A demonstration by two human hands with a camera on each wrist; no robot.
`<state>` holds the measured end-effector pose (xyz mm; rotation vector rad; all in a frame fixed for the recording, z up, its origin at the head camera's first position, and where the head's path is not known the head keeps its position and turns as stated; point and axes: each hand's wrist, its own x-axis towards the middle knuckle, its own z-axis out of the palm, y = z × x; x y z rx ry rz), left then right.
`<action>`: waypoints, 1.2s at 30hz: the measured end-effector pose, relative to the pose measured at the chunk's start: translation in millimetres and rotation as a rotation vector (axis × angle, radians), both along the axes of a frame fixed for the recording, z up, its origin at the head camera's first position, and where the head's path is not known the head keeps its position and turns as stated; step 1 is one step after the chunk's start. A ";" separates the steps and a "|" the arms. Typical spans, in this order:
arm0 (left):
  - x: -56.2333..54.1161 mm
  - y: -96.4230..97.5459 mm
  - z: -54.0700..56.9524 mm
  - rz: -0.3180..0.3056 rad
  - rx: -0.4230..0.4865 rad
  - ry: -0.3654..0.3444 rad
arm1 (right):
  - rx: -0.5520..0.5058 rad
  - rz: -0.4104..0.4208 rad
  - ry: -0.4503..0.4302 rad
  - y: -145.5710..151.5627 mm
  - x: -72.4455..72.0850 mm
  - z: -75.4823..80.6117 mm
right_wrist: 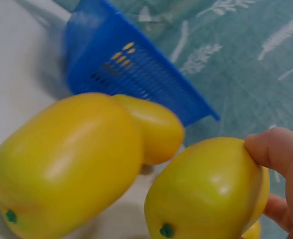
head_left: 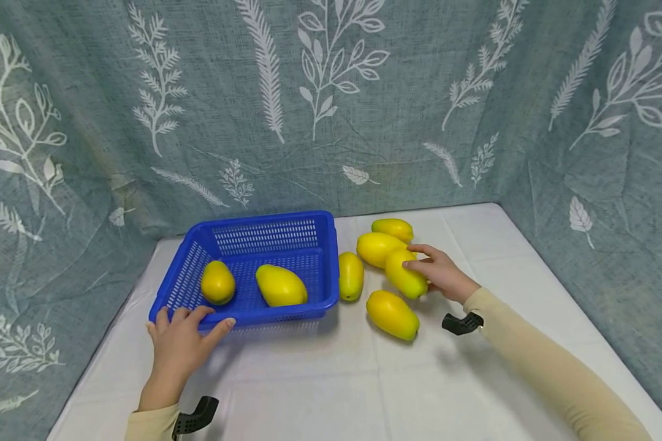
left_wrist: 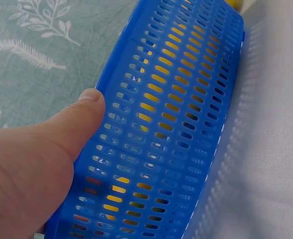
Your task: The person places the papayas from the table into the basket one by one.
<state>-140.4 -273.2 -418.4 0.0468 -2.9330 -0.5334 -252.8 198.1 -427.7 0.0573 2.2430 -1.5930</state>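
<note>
My right hand (head_left: 444, 275) grips a yellow mango (head_left: 405, 275) with a greenish end, thumb on one side and fingers on the other. In the right wrist view the held mango (right_wrist: 206, 189) shows a small green stem nub. My left hand (head_left: 182, 343) holds the near left rim of a blue plastic basket (head_left: 287, 315), fingers over the edge. The left wrist view shows the thumb (left_wrist: 89, 107) at the rim, against the perforated wall. Inside the basket lie a rounded mango (head_left: 218, 283) on the left and a longer mango (head_left: 281, 286) to its right.
Right of the basket, on the white cloth (head_left: 320, 386), lie several loose mangoes: one mango (head_left: 351, 277) beside the basket wall, one mango (head_left: 393, 315) in front, and two mangoes behind the held one. A patterned grey-green curtain (head_left: 287, 159) rises behind the table.
</note>
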 end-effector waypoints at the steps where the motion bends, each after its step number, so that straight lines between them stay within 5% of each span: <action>1: -0.1 -0.1 -0.1 -0.001 -0.001 0.003 | -0.019 -0.003 -0.003 1.6 -1.1 3.2; 11: 1.3 -1.1 1.1 -0.001 0.006 0.004 | -0.237 -0.015 0.004 -7.1 -23.5 43.7; 21: 0.8 -0.5 1.9 -0.002 -0.004 0.004 | -0.292 -0.012 0.063 -83.5 -38.4 86.8; 29: -0.1 -0.5 2.8 0.000 -0.014 0.021 | -0.097 0.094 0.146 -166.2 -30.5 76.9; 36: 2.0 -1.4 -0.3 0.002 -0.012 0.052 | 0.065 0.150 0.230 -209.8 -16.4 58.8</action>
